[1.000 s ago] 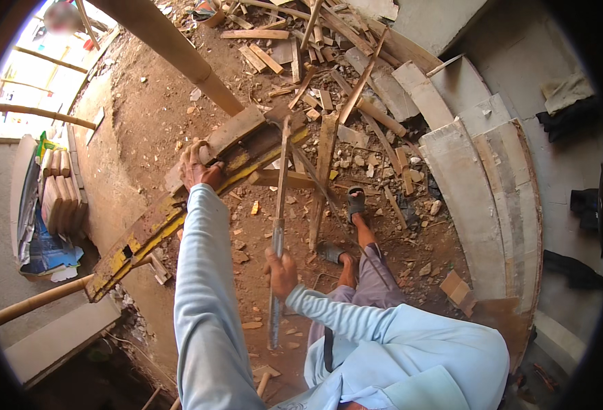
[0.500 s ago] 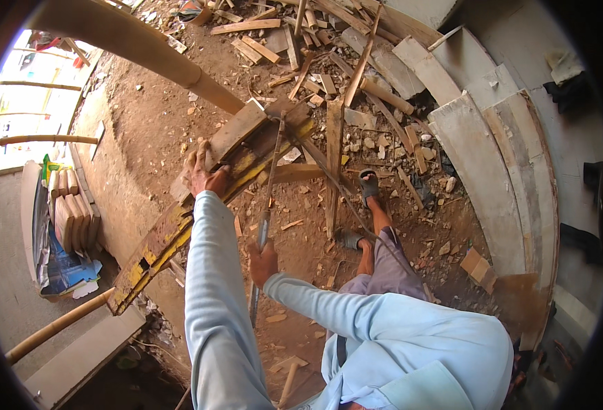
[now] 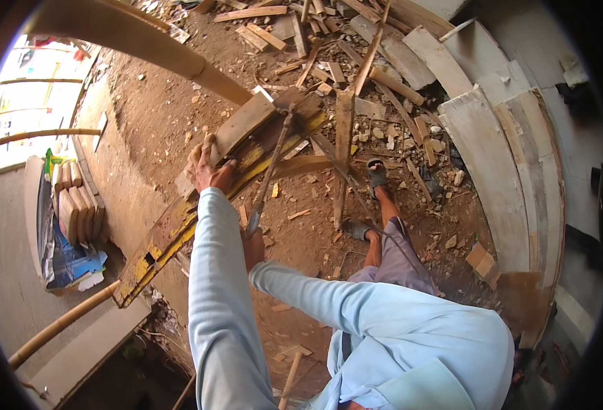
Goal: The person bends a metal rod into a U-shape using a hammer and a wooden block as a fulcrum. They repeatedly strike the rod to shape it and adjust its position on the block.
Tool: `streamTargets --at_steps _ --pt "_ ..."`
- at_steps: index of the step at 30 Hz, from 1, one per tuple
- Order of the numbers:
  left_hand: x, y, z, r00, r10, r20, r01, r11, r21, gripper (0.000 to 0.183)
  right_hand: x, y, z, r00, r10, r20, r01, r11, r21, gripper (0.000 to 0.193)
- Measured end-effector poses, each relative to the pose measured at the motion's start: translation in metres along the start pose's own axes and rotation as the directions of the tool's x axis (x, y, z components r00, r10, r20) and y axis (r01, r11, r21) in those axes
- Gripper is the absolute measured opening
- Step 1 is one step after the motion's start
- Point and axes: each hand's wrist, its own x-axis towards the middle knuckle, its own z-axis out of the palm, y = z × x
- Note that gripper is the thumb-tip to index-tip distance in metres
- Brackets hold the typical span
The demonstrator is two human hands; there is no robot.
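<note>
My left hand (image 3: 211, 167) presses down with bent fingers on a short wooden board (image 3: 245, 126), holding it on top of a worn beam (image 3: 152, 254) with flaking yellow paint. My right hand (image 3: 252, 249) is wrapped around the lower grey part of a thin-framed, saw-like tool (image 3: 275, 167). Its slim bar slants up to the far end of the beam, beside the board. A second thin bar runs from near its top down to the right, past my leg. My left forearm covers part of the beam, and my right fingers are partly hidden.
A thick bamboo pole (image 3: 178, 58) slants down toward the board. Wood offcuts (image 3: 266, 37) and rubble are strewn over the dirt beyond. Long pale planks (image 3: 486, 157) lean at the right. Stacked wooden pieces (image 3: 79, 212) stand at the left. A sandalled foot (image 3: 376, 174) is at centre right.
My right hand has shifted up and left with the tool, closer to my left forearm. My left hand keeps its hold on the board. The whole view has shifted slightly.
</note>
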Motion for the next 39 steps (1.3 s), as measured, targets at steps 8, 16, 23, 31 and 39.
streamTargets --at_steps 8,16,23,31,39 --pt "0.000 0.001 0.000 1.000 0.011 -0.001 -0.011 0.999 -0.044 0.078 0.013 0.015 -0.004 0.999 -0.003 0.046 0.009 0.991 -0.136 0.048" --pt "0.001 0.004 0.000 1.000 0.013 -0.026 -0.013 1.000 0.018 0.080 0.006 0.007 -0.002 0.995 -0.063 0.082 0.058 0.997 0.057 0.042" --pt "0.002 0.004 0.002 1.000 -0.007 -0.017 0.007 1.000 0.014 0.080 0.006 0.011 -0.010 0.995 -0.013 0.094 0.006 0.998 0.069 0.036" --pt "0.002 0.003 0.001 0.999 0.019 -0.028 -0.019 1.000 -0.013 0.077 0.024 0.009 0.010 0.991 0.080 0.105 -0.093 0.988 0.123 0.032" --pt "0.002 0.003 0.000 0.997 0.069 -0.038 -0.068 0.997 0.026 0.078 0.028 0.016 -0.006 0.983 0.051 0.175 -0.082 0.981 0.175 0.034"
